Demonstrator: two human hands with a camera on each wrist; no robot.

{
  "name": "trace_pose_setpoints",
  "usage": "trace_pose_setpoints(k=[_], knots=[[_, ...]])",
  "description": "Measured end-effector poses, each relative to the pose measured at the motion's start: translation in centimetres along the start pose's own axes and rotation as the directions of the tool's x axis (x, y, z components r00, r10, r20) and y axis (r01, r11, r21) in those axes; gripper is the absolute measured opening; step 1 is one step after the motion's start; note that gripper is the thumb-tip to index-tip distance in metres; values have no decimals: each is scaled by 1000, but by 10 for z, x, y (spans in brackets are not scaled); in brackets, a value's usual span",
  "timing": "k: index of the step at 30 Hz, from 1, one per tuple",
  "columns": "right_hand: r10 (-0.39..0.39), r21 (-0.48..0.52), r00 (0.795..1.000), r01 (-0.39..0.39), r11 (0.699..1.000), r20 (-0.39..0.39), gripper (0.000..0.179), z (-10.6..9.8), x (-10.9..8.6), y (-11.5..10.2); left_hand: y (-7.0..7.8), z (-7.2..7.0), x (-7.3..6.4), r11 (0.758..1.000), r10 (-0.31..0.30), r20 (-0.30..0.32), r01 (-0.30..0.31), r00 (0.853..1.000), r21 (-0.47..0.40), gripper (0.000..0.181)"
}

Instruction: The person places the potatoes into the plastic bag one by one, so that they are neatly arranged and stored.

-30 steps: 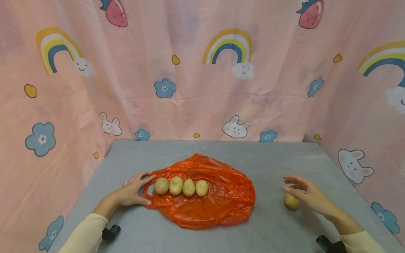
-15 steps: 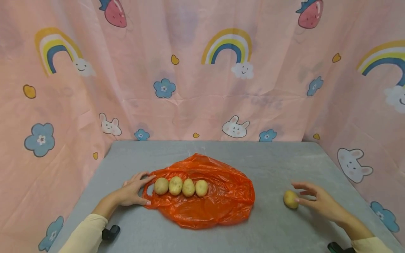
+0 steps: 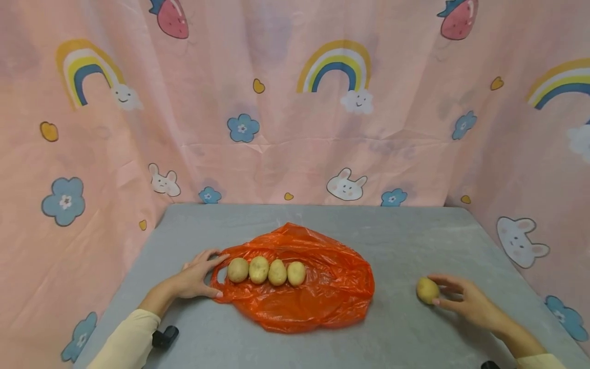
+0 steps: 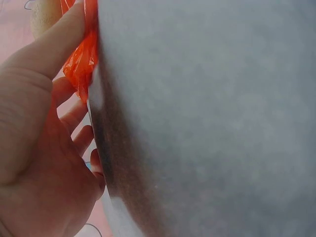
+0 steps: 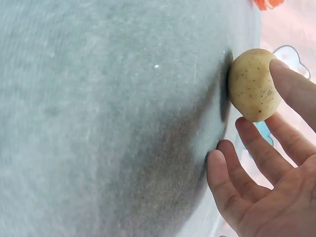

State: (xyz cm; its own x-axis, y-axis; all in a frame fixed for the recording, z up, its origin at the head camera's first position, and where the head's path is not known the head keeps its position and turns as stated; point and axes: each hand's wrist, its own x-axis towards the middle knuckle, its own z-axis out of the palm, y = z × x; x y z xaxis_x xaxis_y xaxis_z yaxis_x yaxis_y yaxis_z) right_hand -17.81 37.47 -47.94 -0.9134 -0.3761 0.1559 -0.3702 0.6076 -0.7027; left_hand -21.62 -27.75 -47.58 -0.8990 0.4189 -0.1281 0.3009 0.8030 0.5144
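A crumpled orange-red plastic bag lies flat on the grey table. Several potatoes sit in a row on its left half. My left hand rests at the bag's left end, thumb and forefinger spread across the handle loop; in the left wrist view its thumb overlaps the bag's edge. Further right, a single potato stands on the bare table. My right hand reaches it from the right, thumb and forefinger on either side of it. The right wrist view has the thumb tip against the speckled potato, other fingers loosely extended.
A grey cloth-like surface covers the table. Behind and at both sides hangs a pink curtain printed with rainbows, rabbits and flowers. Dark wrist devices stick out below the sleeves.
My right hand was over the lone potato, drew back to its right, and now has thumb and forefinger around its near side. My left hand, the bag and the potatoes have stayed in place.
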Motion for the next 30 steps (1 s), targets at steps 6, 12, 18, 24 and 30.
trace_pose_setpoints(k=[6, 12, 18, 24, 30], knots=[[63, -64, 998, -62, 996, 3, 49, 3, 1, -2, 1, 0, 0, 1000, -1, 0, 1, 1000, -14, 97], [83, -109, 996, -80, 991, 20, 54, 4, 1, -8, 0, 1, 1, 1000, 5, 2, -5, 1000, -8, 97], [152, -103, 987, -147, 984, 44, 58, 4, 3, -16, -1, 1, 1, 1000, 12, 4, -12, 1000, -10, 97], [161, -122, 986, -155, 980, 43, 59, 6, 5, -20, -2, 1, 1, 1000, 3, 8, -3, 1000, -4, 98], [147, -119, 988, -141, 983, 40, 59, 8, 4, -19, -3, 2, 1, 1000, 8, 1, -8, 1000, -7, 98]])
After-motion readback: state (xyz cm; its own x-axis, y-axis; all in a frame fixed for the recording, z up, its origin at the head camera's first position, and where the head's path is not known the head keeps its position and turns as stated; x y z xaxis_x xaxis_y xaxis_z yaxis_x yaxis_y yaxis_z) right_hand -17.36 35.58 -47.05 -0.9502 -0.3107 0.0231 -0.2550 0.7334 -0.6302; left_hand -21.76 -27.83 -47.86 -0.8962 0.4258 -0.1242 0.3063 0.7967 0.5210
